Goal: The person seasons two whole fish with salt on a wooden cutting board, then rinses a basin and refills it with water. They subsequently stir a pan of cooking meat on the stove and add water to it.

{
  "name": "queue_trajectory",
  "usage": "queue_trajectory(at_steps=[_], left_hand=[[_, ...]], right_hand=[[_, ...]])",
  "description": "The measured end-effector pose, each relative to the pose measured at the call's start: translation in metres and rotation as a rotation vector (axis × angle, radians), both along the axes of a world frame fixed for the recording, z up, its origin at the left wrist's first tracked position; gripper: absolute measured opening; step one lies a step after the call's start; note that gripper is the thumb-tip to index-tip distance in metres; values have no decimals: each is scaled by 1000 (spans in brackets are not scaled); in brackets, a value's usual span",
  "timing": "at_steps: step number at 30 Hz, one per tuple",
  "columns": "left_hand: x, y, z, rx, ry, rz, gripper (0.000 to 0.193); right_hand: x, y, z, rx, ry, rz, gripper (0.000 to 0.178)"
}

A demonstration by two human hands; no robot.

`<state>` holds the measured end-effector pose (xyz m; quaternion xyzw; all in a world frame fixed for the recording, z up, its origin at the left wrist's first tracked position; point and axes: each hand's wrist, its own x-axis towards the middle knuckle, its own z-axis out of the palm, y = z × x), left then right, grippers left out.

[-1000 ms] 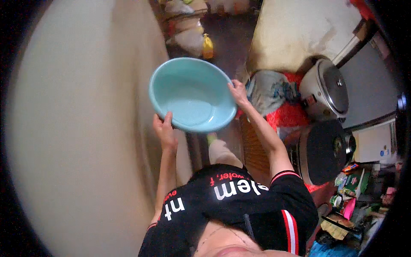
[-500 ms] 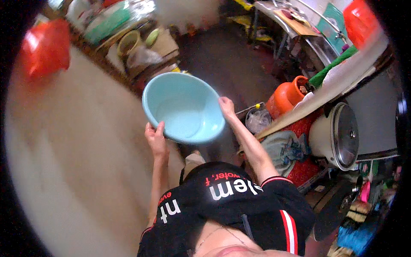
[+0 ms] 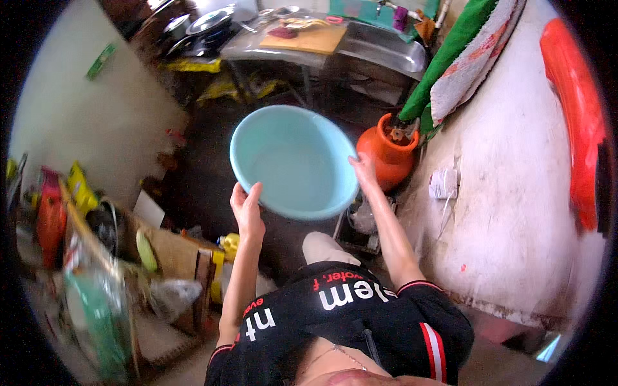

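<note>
A light blue plastic basin [image 3: 290, 164] is held out in front of my body, tilted so its hollow inside shows. My left hand [image 3: 248, 212] grips its near left rim, thumb on the inner side and the fingers beneath or behind it. On the right rim my right hand [image 3: 364, 172] is closed; some of its fingers are hidden by the basin's edge. Both forearms reach forward over the dark floor. I cannot tell whether any water lies in the basin.
Ahead stands a metal counter with a sink [image 3: 383, 48], a cutting board [image 3: 306, 40] and pots [image 3: 209, 22]. An orange gas cylinder [image 3: 389, 154] stands to the right, by a wall with a green towel [image 3: 444, 58]. Boxes and bags, with a pale green gourd [image 3: 147, 251], crowd the left.
I have turned right and moved forward through the room with the basin. The counter and sink now lie straight ahead, and the boxes have shifted to the near left. Both hands keep their hold.
</note>
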<state>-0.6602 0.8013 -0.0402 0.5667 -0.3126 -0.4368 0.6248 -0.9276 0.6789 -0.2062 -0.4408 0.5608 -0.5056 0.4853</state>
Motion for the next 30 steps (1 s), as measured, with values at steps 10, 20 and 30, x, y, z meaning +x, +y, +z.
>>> queue_trajectory(at_steps=[10, 20, 30], left_hand=[[-29, -283, 7, 16, 232, -343, 17], [-149, -573, 12, 137, 395, -608, 21], [-270, -734, -73, 279, 486, -647, 15]], right_hand=[[-89, -249, 77, -136, 288, -225, 26], [-210, -448, 140, -16, 1084, -521, 36], [-242, -698, 209, -93, 1074, -384, 55]])
